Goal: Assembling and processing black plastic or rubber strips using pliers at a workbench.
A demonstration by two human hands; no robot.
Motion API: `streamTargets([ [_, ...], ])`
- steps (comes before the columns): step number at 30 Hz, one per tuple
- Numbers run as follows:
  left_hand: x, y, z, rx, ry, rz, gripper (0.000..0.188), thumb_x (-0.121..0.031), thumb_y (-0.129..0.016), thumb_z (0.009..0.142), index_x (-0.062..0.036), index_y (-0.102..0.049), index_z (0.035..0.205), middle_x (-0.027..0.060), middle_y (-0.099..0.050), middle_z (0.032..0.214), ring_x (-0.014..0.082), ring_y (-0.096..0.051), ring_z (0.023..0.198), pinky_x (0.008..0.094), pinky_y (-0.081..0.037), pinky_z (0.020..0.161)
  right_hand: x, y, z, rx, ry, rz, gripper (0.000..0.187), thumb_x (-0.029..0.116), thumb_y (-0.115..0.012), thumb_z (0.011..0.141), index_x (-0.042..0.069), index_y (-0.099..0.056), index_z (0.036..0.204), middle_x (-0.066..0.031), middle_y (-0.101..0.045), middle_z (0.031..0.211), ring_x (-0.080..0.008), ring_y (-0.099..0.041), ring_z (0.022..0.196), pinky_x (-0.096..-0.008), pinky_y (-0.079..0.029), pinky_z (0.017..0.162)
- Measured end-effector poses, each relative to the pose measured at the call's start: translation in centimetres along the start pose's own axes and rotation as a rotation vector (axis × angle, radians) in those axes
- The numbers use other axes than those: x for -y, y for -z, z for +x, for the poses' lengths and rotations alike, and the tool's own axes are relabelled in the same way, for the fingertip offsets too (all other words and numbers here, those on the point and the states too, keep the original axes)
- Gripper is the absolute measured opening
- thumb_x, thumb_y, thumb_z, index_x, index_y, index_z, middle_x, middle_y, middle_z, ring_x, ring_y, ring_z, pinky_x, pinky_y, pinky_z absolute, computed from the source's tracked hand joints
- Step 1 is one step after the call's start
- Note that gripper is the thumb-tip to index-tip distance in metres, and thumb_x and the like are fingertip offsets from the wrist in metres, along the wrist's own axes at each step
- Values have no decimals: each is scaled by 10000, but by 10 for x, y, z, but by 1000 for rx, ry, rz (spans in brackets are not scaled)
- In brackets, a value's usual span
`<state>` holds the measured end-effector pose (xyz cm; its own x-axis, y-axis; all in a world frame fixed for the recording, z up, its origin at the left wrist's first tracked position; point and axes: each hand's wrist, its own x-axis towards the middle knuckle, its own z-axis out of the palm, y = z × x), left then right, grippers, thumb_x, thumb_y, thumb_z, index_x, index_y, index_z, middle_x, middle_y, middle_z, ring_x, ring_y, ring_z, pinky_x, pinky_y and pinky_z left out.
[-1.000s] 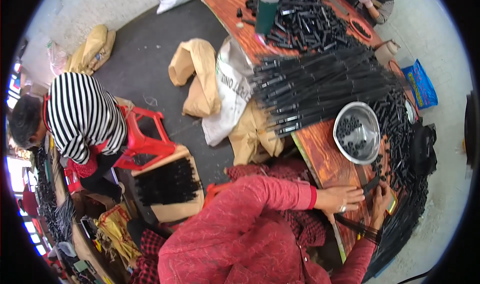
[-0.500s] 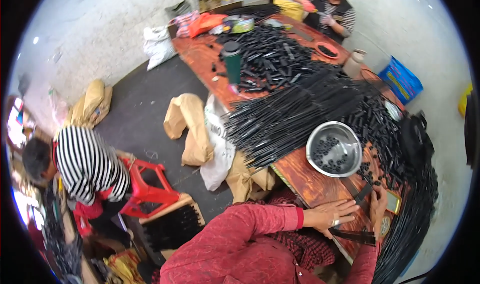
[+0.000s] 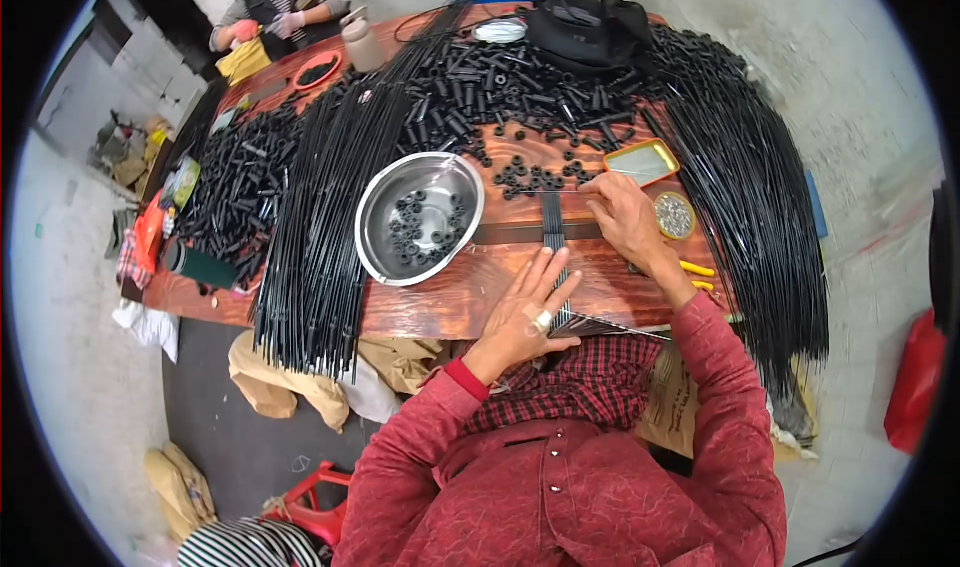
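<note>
My left hand [image 3: 525, 312] lies flat with fingers spread over a narrow row of thin black rods [image 3: 553, 217], the thumb near the table's front edge. The rods cross a dark flat bar [image 3: 510, 234] on the table. Just right of their far ends, my right hand [image 3: 628, 222] pinches a thin, needle-like wire that points left across them. Small black rings [image 3: 520, 179] are scattered beyond the rods. A yellow-rimmed tray [image 3: 645, 182] with thin wires and a round tin [image 3: 692, 223] of small silver pieces stand beside my right hand.
A steel bowl [image 3: 378, 207] holding black rings stands left of my hands. Long black rods [image 3: 330, 197] lie left of it, more [image 3: 750, 197] at the right. Yellow-handled pliers [image 3: 697, 269] lie near my right wrist. Behind are heaped black tubes [image 3: 460, 92] and a black bag [image 3: 585, 27]. A co-worker [image 3: 285, 12] is at far left.
The view has swung right, so the table and both hands now appear nearer the middle. My left hand stays flat on the rods; the wire in my right hand is now visible.
</note>
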<state>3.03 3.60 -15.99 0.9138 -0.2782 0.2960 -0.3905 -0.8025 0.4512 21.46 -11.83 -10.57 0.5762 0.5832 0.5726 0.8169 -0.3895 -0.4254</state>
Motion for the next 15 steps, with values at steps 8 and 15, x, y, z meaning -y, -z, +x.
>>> streamTargets([
  [8,-9,4,0,33,28,39,1025,-465,-866,705,-126,-392,1548,177,-237,1656,393,-214,1531,492,-260,1227,25,52,-45,384,-83,386,139,66,-672,888,35,-718,1015,-122,-698,938,-275,-685,888,-363,-540,767],
  [15,-4,-1,-1,31,2,73,1011,-482,-850,723,-151,-387,1558,173,-236,1661,402,-213,1531,500,-262,1222,59,73,-73,823,37,631,556,145,-791,839,28,-566,1334,-145,-604,1283,-297,-636,1110,-412,-524,936],
])
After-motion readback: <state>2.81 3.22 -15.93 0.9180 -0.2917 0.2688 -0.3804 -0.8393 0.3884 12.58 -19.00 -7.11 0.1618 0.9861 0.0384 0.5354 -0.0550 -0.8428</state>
